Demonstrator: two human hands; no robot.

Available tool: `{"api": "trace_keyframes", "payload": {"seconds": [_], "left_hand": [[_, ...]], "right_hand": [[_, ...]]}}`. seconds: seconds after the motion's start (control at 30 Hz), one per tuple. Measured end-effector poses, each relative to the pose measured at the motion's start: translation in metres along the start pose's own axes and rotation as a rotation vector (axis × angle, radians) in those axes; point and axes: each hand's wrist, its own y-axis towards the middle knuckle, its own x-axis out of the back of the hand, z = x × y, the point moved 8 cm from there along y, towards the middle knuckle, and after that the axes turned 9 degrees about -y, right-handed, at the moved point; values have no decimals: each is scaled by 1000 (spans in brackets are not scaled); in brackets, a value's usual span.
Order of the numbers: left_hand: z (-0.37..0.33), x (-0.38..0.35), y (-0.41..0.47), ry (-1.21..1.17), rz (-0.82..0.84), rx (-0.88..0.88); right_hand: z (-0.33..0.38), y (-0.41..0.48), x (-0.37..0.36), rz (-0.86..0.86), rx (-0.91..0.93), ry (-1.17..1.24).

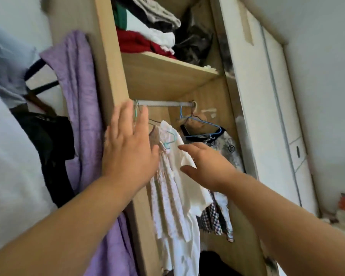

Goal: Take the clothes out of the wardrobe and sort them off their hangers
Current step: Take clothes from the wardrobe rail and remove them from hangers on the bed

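Both hands are being held out, fingers spread, gripping nothing: left hand [127, 152] before the wardrobe [108, 76] side panel, right hand [207, 166] at the white garment [187, 196], which is being carried by a teal hanger [170, 141] under the far rail [163, 103].

One view, worn on the head, faces forward and slightly upward into the open wardrobe [163, 76] from near, tilted so its side panel [108, 56] slants through the upper left. The rail [163, 103] lies near centre; the left hand [127, 150] and right hand [207, 166] reach in from the bottom edge
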Motion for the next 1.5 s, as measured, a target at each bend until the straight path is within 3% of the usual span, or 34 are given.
{"api": "trace_keyframes", "payload": {"seconds": [0.23, 0.47, 0.73, 0.87, 1.1, 1.5], "left_hand": [[19, 11, 53, 45, -223, 174], [29, 14, 54, 52, -365, 235], [26, 17, 51, 145, -436, 193], [26, 18, 53, 160, -446, 180], [27, 16, 53, 137, -423, 203], [21, 21, 53, 190, -379, 258]], "right_hand": [[-14, 112, -32, 67, 136, -22], [-11, 202, -73, 108, 178, 53], [-23, 249, -111, 86, -7, -67], [-22, 260, -113, 150, -76, -83], [-16, 263, -80, -79, -76, 6], [-83, 201, -18, -167, -35, 135]]}}
